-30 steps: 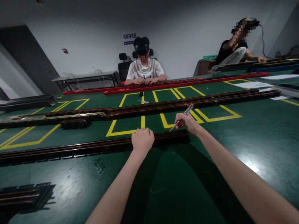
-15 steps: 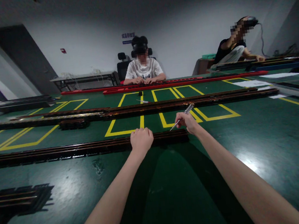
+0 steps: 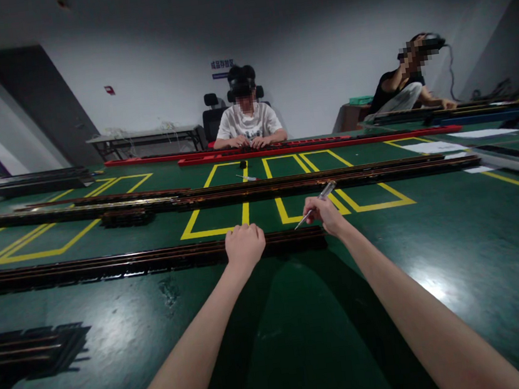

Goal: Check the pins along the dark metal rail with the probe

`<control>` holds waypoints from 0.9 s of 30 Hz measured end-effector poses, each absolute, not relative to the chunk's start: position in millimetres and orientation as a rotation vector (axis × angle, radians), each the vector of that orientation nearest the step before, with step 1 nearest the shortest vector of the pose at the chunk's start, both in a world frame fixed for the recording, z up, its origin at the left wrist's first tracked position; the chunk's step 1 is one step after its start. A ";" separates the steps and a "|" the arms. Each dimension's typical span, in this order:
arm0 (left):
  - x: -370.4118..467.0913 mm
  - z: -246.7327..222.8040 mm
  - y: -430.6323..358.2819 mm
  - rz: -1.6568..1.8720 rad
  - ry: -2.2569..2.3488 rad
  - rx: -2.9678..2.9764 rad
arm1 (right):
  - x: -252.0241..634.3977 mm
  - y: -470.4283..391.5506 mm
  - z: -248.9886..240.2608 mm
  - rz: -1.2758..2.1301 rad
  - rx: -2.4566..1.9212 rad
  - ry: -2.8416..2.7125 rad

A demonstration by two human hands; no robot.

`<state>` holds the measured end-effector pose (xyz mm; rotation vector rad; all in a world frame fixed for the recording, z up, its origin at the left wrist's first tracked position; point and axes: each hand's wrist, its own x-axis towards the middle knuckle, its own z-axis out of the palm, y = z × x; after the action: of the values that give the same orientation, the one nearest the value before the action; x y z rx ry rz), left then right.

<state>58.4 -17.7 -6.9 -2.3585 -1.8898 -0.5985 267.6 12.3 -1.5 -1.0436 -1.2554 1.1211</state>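
Observation:
A long dark rail (image 3: 130,261) with thin coppery lines lies across the near part of the green table. Over it, close to its right end, my left hand (image 3: 246,246) is closed around the rail, its fingertips hidden on the far side. My right hand (image 3: 322,213) pinches a slim, shiny screwdriver (image 3: 326,190) by its lower handle. The screwdriver slants down to the left, and its tip is at the top of the rail; I cannot tell whether it touches.
Beyond lie more dark rails (image 3: 333,176), a loose screwdriver (image 3: 248,177) and red rails (image 3: 310,146). Another dark rail stack (image 3: 27,350) sits near left. White papers (image 3: 433,147) lie right. One person (image 3: 248,123) sits opposite, another (image 3: 400,89) at far right.
My view has shifted very slightly. Both hands and the screwdriver keep nearly the same place at the rail.

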 end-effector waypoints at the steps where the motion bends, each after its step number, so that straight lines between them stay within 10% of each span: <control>1: 58.4 -7.3 -17.6 -0.605 -1.890 -2.360 | 268.0 12.3 -1.8 1.119 -1.042 -1.263; 27: 56.9 -16.5 -22.2 -0.620 -1.616 -2.345 | 274.1 9.5 3.3 1.109 -1.048 -1.285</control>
<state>56.9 -22.2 -16.5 -2.3446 -1.6159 -0.6198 274.1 9.5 3.3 -1.0477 -1.2852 1.1088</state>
